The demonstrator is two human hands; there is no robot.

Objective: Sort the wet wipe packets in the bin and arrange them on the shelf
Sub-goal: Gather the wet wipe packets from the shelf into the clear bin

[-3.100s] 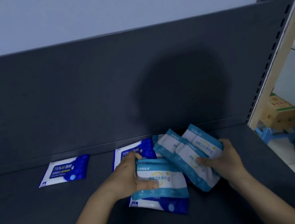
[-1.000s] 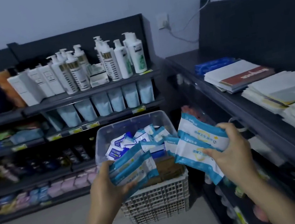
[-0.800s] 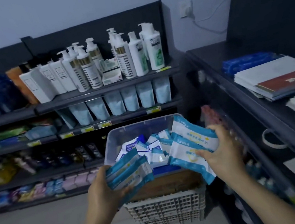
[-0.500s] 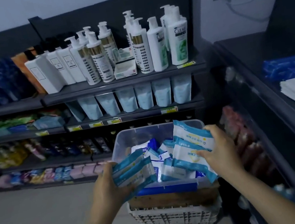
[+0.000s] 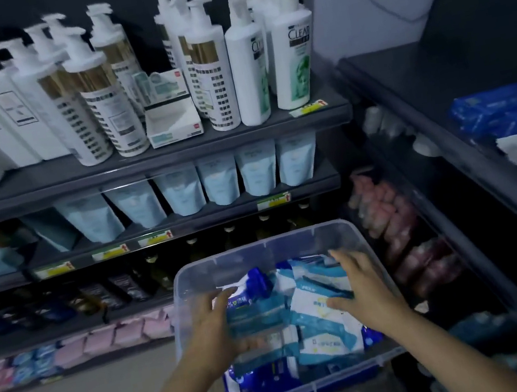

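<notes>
1. We find the clear plastic bin (image 5: 244,260) low in the aisle, in front of a stocked shelf unit (image 5: 148,159). A second dark shelf (image 5: 401,76) runs along the right.
2. The wet wipe packets lie inside the bin in a loose, overlapping heap. Teal-and-white packets (image 5: 328,338) sit on top, and dark blue packets (image 5: 258,284) show at the back and along the near wall.
3. Left hand (image 5: 215,333): it is inside the bin at the left side, back of the hand up. The fingers reach over the top edge of a small teal stack (image 5: 257,319) and the thumb lies across its lower edge, so the stack is gripped between them.
4. Right hand (image 5: 365,291): it is inside the bin at the right side. The fingers are spread and nearly straight, and the thumb rests on the face of a white-faced packet (image 5: 317,309). We see no closed grip, though motion blur softens the detail.
5. The two hands are apart, with packets between them.
6. Surroundings: white pump bottles (image 5: 215,66) and a small open carton (image 5: 172,121) stand on the upper tier. Pale blue pouches (image 5: 220,181) fill the tier below. A blue wrapped pack (image 5: 506,110) lies on the right-hand shelf.
</notes>
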